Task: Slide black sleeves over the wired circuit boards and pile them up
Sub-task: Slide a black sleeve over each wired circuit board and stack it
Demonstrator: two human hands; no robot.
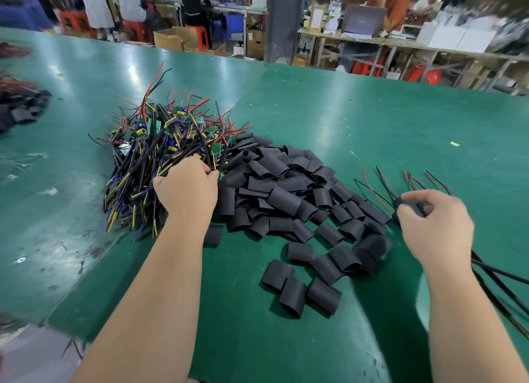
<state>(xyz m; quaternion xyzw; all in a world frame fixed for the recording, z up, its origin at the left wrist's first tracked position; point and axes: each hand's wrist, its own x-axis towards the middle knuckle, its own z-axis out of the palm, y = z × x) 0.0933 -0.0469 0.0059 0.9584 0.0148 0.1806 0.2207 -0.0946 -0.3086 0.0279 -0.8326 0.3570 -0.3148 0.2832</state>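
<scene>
Reaching into the boards (166, 153) at ten o'clock, the left hand (187, 192) pinched wires, while the right hand (435, 228) at three o'clock gripped a sleeved board (408, 206) beside the sleeves (286, 199).

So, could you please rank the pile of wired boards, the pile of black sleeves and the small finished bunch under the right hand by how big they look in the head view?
1. Sleeve pile, widest spread.
2. Wired boards, close behind; its height makes this unsure.
3. Finished bunch, clearly smallest, partly hidden by the right hand.
</scene>
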